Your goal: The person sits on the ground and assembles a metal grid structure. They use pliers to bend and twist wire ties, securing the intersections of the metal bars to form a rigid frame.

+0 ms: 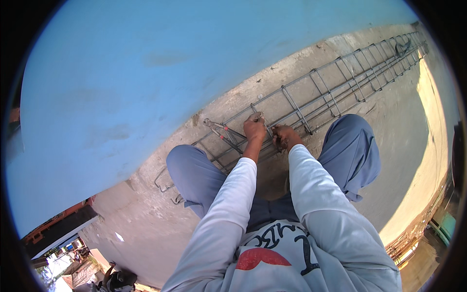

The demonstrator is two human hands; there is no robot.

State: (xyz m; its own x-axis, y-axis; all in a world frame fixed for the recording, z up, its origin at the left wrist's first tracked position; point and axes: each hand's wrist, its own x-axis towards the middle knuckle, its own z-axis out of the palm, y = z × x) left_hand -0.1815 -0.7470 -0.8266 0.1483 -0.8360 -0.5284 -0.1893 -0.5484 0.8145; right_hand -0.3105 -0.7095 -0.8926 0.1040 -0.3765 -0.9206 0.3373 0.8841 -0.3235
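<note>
A long steel rebar cage [316, 101] with square stirrups lies on the concrete between my knees and stretches off to the far right. My left hand [255, 127] is closed at a stirrup by the cage's far long bar; what its fingers pinch is too small to make out. Just right of it and slightly nearer, my right hand [286, 137] is curled in against the bars. Something thin and dark shows at its fingers, its kind unclear. To the left of my left hand, pincers [223, 130] with dark handles and red marks rest across the cage, jaws pointing away.
A blue wall [121, 92] rises along the far side of the concrete floor [151, 233]. A dark bundle [403, 47] sits on the cage's far right end. Bent bar ends [164, 184] stick out by my left knee. At lower left is another person [116, 280].
</note>
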